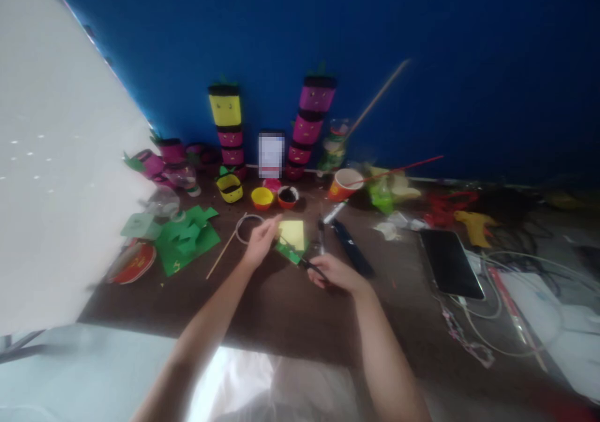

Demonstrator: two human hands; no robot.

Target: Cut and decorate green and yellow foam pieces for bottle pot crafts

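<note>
Dark-handled scissors (311, 266) are gripped by the fingers of the right hand (336, 272), below and right of the yellow square (292, 232). Green paper (289, 253) is seen at the square's lower edge. The left hand (260, 242) is placed left of the square; whether anything is gripped by its fingers cannot be told.

No text, brand or number can be read with certainty. The round red piece (139, 264) at the desk's left side bears yellowish marks, too blurred to make out. The green label on the clear bottle (334, 153) and the yellow patch on the red-orange paper cup (338, 187) are likewise illegible. The upright screen (271, 156) is pixelated.
</note>
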